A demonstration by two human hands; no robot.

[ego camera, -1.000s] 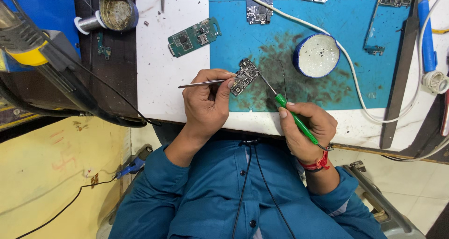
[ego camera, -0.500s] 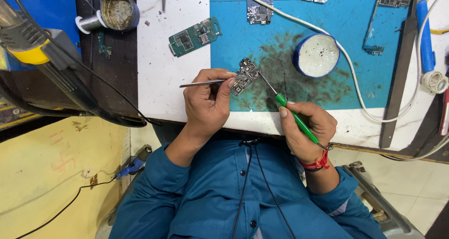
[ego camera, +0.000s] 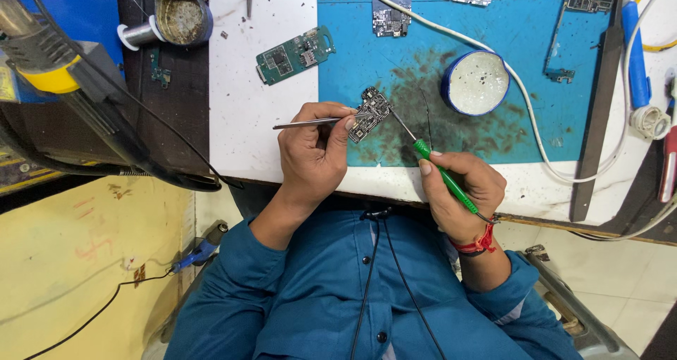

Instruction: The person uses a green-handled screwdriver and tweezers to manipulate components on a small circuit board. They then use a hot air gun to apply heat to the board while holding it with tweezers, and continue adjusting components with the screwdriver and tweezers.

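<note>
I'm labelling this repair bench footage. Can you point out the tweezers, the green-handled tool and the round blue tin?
tweezers (ego camera: 303, 124), head view, on the bare metal shaft left of the left hand.
green-handled tool (ego camera: 423, 150), head view, on the green handle's front end.
round blue tin (ego camera: 476, 82), head view, on its pale contents.

Small board on mat, between hands; round tin right, longer board left.

Cramped repair bench, evenly lit

White worktop fills the upper frame; yellow floor sits lower left.
</note>
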